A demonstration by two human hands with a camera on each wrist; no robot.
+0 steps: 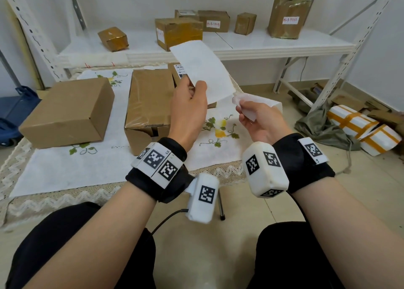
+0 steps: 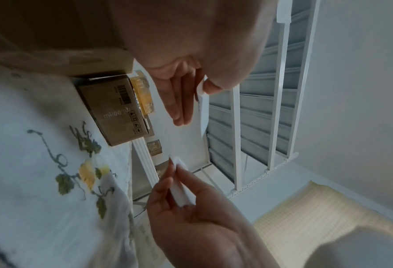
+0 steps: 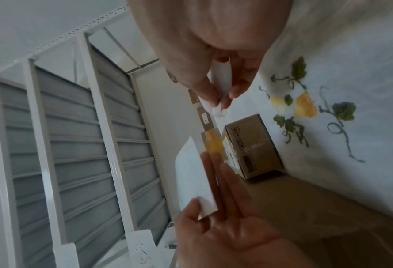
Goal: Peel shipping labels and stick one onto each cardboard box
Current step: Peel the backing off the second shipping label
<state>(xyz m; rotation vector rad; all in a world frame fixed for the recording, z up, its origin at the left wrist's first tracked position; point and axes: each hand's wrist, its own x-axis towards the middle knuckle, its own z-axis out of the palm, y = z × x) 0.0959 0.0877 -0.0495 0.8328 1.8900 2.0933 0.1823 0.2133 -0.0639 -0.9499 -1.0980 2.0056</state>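
Note:
My left hand (image 1: 195, 88) pinches a blank white label (image 1: 202, 70) by its lower edge and holds it up over the table; thumb and fingers show on the label (image 2: 202, 107) in the left wrist view. My right hand (image 1: 244, 111) pinches a folded strip of white backing paper (image 1: 258, 99), also seen as backing paper (image 3: 217, 110). The label's lower corner nearly meets the strip; I cannot tell if they touch. Below lie a plain cardboard box (image 1: 70, 111), a taped box (image 1: 148, 105) and a small labelled box (image 1: 180, 70).
The boxes sit on a white embroidered tablecloth (image 1: 65, 173). Behind it a white shelf (image 1: 262, 41) carries several taped boxes, some with labels. White parcels with orange tape (image 1: 360, 127) and flattened cardboard lie on the floor at the right. A blue cart (image 1: 13, 114) stands at the left.

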